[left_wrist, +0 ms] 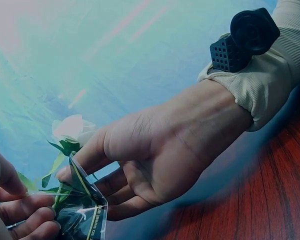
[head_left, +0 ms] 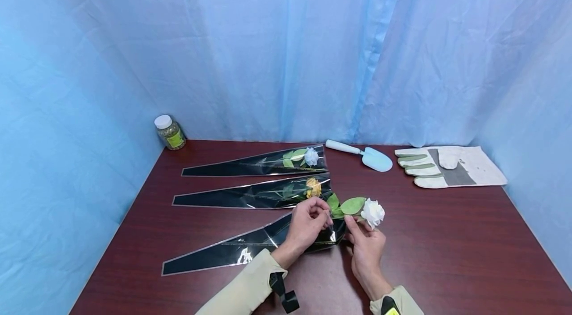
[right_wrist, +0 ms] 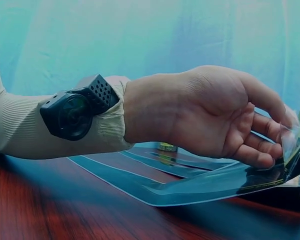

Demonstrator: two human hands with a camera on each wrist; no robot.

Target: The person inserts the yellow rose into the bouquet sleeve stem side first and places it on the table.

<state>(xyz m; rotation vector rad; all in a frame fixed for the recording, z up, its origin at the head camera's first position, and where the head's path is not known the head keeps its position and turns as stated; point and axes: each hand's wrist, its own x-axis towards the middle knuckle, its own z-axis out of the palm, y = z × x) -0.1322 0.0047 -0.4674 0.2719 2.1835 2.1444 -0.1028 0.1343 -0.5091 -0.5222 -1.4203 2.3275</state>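
Observation:
My left hand (head_left: 308, 223) pinches the clear film at the wide, open end of the nearest flower sleeve (head_left: 223, 254), which is black with a pale border. In the right wrist view, the thumb and index finger of that hand meet on the film's edge. A white rose (head_left: 373, 213) with green leaves lies at the sleeve's mouth, its bloom outside. My right hand (head_left: 367, 250) holds the rose just below the bloom, thumb on top. In the left wrist view, the sleeve's printed corner overlaps the right fingers, and the lower stem is hidden.
Beyond lie two filled sleeves, one with a yellow rose (head_left: 314, 188), the other with a pale blue rose (head_left: 311, 157). A light blue trowel (head_left: 377, 160) and a work glove (head_left: 451, 167) rest at the back right. A lidded jar (head_left: 172, 134) stands at the back left corner.

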